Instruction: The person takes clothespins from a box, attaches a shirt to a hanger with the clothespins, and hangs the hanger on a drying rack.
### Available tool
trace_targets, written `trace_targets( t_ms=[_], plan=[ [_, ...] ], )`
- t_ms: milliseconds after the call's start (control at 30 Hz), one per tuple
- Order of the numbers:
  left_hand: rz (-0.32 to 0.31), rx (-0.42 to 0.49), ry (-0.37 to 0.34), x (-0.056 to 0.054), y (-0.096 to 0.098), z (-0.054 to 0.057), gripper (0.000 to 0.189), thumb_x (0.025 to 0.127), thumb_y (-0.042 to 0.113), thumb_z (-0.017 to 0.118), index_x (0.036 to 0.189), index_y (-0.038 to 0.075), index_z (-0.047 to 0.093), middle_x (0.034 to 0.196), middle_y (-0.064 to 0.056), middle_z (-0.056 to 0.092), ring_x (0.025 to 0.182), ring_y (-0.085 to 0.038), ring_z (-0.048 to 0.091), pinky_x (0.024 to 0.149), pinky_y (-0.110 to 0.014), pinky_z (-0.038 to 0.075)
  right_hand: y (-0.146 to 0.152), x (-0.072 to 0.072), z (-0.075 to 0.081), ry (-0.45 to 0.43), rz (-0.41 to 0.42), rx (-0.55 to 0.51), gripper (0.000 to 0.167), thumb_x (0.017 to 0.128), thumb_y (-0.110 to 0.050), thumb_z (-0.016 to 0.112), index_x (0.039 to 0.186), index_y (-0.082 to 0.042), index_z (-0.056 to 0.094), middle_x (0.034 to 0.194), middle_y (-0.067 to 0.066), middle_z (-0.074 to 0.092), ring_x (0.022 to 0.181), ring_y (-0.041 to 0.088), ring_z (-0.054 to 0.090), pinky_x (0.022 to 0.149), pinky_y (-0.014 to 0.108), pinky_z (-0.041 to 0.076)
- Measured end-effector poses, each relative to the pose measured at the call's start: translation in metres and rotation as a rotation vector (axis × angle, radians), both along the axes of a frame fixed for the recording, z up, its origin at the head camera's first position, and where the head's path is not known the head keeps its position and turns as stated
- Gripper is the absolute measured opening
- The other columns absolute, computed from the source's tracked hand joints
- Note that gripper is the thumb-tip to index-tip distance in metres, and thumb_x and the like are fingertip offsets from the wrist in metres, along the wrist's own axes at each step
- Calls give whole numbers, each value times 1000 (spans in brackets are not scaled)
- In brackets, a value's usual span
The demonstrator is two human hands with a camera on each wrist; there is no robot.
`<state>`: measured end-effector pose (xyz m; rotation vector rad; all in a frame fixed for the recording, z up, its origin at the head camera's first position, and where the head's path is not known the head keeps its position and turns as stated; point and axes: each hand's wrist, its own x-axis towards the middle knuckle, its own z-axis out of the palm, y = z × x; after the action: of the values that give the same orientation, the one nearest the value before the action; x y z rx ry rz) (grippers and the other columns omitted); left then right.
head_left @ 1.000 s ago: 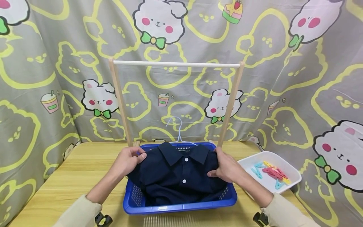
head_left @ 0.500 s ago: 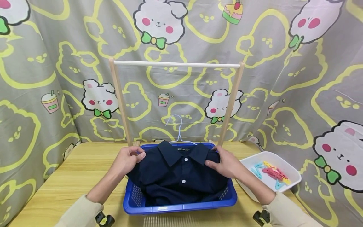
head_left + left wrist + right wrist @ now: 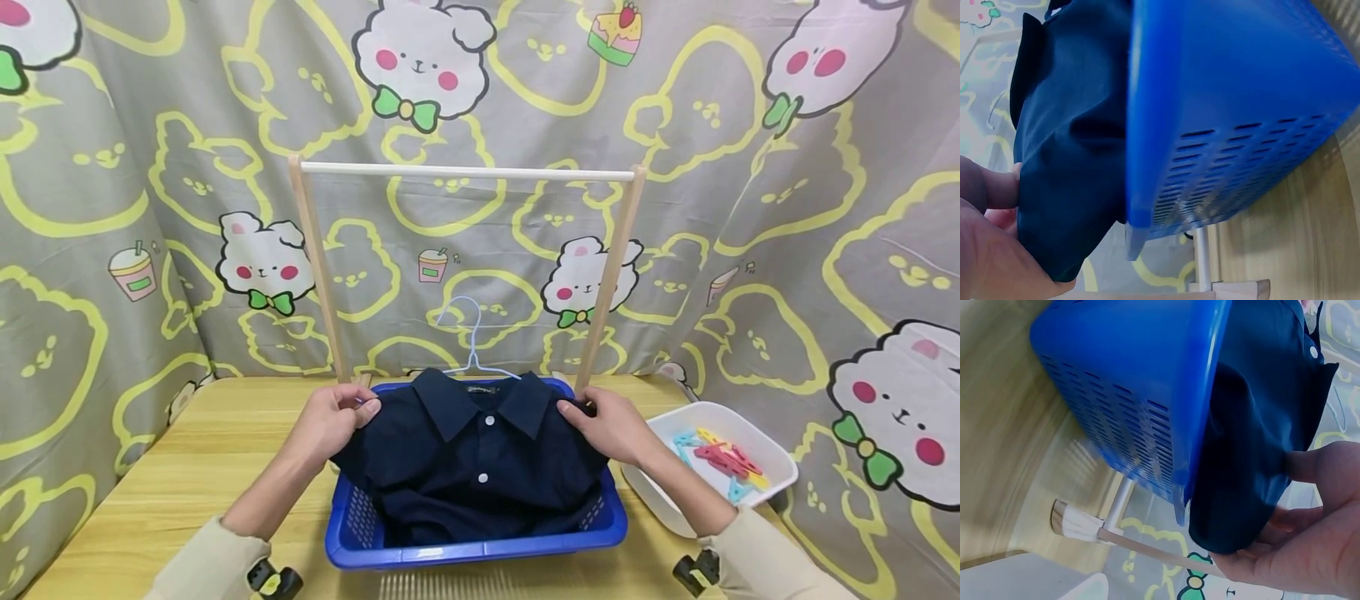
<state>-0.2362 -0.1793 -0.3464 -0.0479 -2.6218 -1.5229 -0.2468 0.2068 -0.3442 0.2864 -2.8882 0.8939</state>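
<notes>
A dark navy shirt (image 3: 450, 467) with a collar and white buttons lies in the blue plastic basket (image 3: 480, 552), its upper part raised over the far rim. A pale hanger (image 3: 474, 333) has its hook standing up behind the collar; most of its body is hidden inside the shirt. My left hand (image 3: 335, 423) pinches the shirt's left shoulder between thumb and fingers. At the opposite shoulder, my right hand (image 3: 609, 423) pinches the cloth the same way. In the right wrist view, the thumb of the right hand (image 3: 1316, 519) presses on the shirt's front.
Behind the basket stands a rack with wooden posts (image 3: 318, 275) and a white crossbar (image 3: 465, 172). To the right, a white tray (image 3: 663, 500) holds several coloured clothespins (image 3: 723, 458). A patterned curtain surrounds the wooden table (image 3: 187, 467).
My right hand has shifted its hold outward along the shoulder. The collar and hanger hook have risen slightly, and the collar lies more evenly spread. The left hand has barely moved.
</notes>
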Motion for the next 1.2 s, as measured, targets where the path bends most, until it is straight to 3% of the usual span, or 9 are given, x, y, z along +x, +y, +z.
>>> trace_targets(
  t_ms=[167,400,833,1200],
  plan=[
    [0,9,5,-1,0,3,14,96,12,66,100,1,73,99,-9,70,89,-21,57,75,-31,45,3,-1,-1,-24,5,-37,34,101,-41,61,91,-10,64,74,2,54,72,18,53,64,31,40],
    [-3,16,-4,0,-2,6,15,96,13,66,100,0,73,99,-9,72,91,-22,58,76,-31,46,3,-1,-1,-41,-23,-92,38,99,-47,62,103,-10,72,90,4,68,86,19,61,73,32,45],
    [2,17,-17,1,-4,11,17,96,15,67,102,1,75,111,-13,70,98,-26,60,77,-32,47,1,-3,1,-47,-44,-225,33,96,-42,68,83,-12,73,77,0,65,77,15,60,72,31,46],
    [-9,17,-17,4,-5,14,17,95,16,68,101,2,76,112,-13,70,98,-26,60,78,-32,47,-5,0,5,-48,-110,-299,31,94,-37,70,79,-10,75,73,0,67,77,16,61,71,31,47]
  ],
)
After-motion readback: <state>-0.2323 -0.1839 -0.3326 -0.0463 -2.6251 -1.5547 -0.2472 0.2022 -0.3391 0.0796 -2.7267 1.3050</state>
